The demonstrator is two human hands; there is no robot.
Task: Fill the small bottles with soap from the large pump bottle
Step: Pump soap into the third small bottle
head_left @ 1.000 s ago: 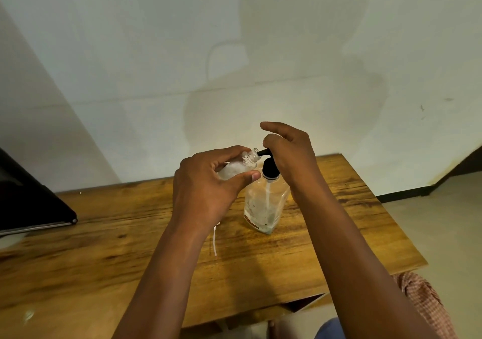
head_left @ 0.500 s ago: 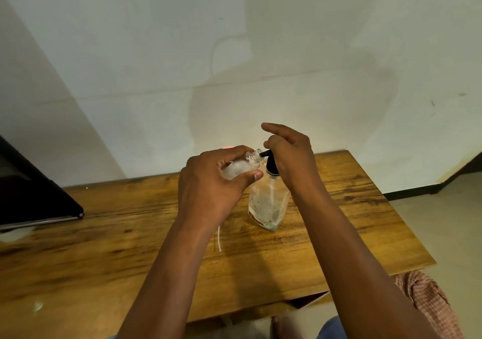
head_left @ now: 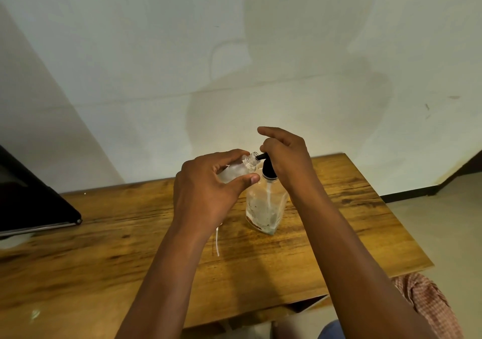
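A large clear pump bottle (head_left: pixel 264 208) with a black pump head (head_left: pixel 268 172) stands on the wooden table (head_left: pixel 352 208). My right hand (head_left: pixel 287 156) rests on top of the pump head, fingers curled over it. My left hand (head_left: pixel 208 190) grips a small frosted bottle (head_left: pixel 238 170), tilted so that its open threaded neck meets the black nozzle tip. Most of the small bottle is hidden by my fingers.
A thin white tube (head_left: pixel 217 242) lies on the table below my left wrist. A black flat device (head_left: pixel 34 205) sits at the left edge. A pale wall rises just behind the table. Checked cloth (head_left: pixel 427 302) shows at lower right.
Both hands keep the same hold on the small bottle and the pump. The pump head looks slightly lower under my right hand; the view has shifted a little.
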